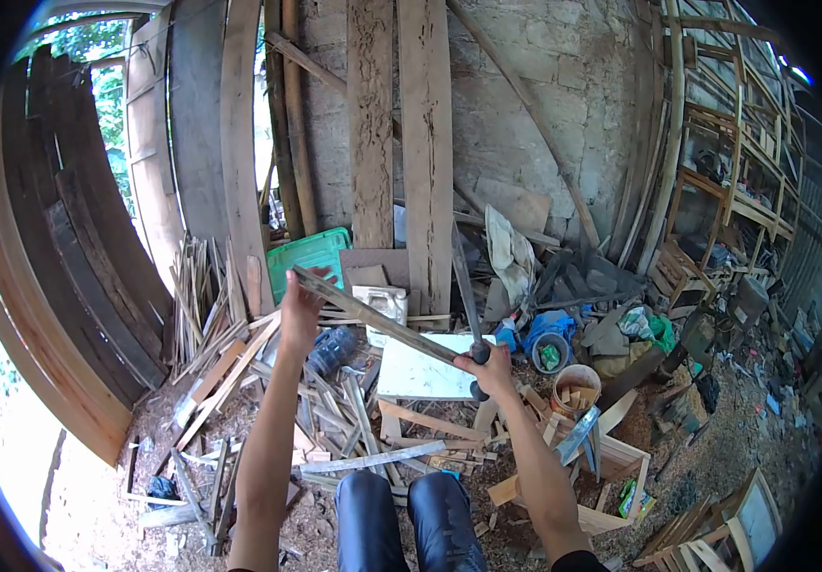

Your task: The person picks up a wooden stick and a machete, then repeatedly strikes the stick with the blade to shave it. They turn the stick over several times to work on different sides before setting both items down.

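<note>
Remotely, I held the stick slanting up left of the white board, upper end at L hand's loosely curled fingers, lower end + dark-handled blade gripped in R hand.

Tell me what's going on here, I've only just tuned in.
A person is holding up a long wooden strip, with the left hand at its far end. The right hand, at the near end, holds a long blade by its dark handle, blade pointing away. Whether it grips the strip too is unclear. A white board lies ahead, with scrap wood scattered about the ground.
</note>
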A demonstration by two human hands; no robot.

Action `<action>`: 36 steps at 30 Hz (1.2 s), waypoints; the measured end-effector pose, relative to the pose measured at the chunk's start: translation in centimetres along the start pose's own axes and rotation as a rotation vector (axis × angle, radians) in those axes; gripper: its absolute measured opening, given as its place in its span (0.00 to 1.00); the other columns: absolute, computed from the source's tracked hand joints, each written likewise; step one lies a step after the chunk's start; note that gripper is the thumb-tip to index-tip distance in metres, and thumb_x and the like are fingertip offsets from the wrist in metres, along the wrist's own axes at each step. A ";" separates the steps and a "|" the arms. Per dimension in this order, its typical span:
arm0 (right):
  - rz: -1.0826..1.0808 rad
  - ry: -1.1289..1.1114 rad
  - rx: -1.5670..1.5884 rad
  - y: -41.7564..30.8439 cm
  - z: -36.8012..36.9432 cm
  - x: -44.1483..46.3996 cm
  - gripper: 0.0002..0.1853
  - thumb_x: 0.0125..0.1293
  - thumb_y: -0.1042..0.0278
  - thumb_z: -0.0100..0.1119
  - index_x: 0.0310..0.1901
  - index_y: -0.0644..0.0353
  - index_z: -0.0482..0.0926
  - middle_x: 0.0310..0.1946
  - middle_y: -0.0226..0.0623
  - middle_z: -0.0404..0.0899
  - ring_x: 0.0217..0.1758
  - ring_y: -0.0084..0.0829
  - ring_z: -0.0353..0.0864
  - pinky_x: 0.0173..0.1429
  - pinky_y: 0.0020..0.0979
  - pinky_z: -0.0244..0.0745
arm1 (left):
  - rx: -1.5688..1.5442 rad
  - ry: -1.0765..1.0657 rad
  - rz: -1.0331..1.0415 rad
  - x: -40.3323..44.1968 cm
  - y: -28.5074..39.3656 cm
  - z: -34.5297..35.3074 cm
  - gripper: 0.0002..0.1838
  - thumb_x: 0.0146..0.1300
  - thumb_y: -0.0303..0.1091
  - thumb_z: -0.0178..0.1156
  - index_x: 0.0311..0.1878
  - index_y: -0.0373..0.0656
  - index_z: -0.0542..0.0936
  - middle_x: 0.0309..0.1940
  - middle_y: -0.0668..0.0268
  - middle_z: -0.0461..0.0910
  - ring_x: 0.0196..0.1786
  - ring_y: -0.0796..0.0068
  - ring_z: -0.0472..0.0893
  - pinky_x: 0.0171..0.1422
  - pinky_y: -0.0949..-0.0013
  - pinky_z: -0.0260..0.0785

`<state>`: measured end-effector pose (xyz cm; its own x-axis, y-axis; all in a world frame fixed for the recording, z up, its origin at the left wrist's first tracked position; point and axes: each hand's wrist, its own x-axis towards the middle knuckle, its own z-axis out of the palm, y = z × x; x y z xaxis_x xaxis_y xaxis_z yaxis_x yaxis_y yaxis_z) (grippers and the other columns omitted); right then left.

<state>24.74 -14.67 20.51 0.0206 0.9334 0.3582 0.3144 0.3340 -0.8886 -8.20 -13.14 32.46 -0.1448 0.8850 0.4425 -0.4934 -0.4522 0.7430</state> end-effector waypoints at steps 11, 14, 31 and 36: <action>-0.071 0.217 -0.061 -0.2 3.5 -0.5 0.20 0.55 0.57 0.69 0.35 0.67 0.73 0.26 0.43 0.81 0.30 0.36 0.82 0.36 0.38 0.74 | -0.241 -0.087 0.106 2.2 -2.7 9.4 0.24 0.66 0.59 0.47 0.43 0.44 0.68 0.31 0.70 0.63 0.36 0.75 0.63 0.47 0.70 0.57; 0.184 -0.006 0.130 -3.3 2.7 -2.8 0.18 0.57 0.58 0.67 0.31 0.66 0.72 0.18 0.37 0.76 0.15 0.28 0.76 0.20 0.31 0.70 | -0.267 -0.117 0.084 2.2 -4.3 10.0 0.23 0.67 0.57 0.48 0.44 0.43 0.69 0.34 0.70 0.65 0.37 0.76 0.64 0.48 0.70 0.56; 0.110 0.037 -0.064 -3.9 7.7 -3.5 0.17 0.53 0.67 0.61 0.41 0.68 0.72 0.29 0.51 0.79 0.33 0.51 0.79 0.40 0.41 0.74 | 0.157 0.011 0.295 3.1 -5.4 13.0 0.14 0.66 0.41 0.34 0.27 0.45 0.60 0.17 0.70 0.59 0.18 0.82 0.58 0.18 0.76 0.50; 0.203 0.004 -0.072 -8.1 6.5 -3.8 0.13 0.54 0.68 0.58 0.37 0.69 0.72 0.28 0.51 0.77 0.34 0.51 0.78 0.39 0.42 0.72 | 0.151 0.071 0.333 3.6 -6.0 13.2 0.17 0.69 0.45 0.34 0.27 0.45 0.60 0.17 0.71 0.58 0.18 0.84 0.57 0.18 0.78 0.48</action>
<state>15.97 -20.02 24.46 0.0936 0.9801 0.1752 0.3709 0.1290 -0.9197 5.58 -8.74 36.23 -0.3377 0.6897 0.6405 -0.2782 -0.7233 0.6321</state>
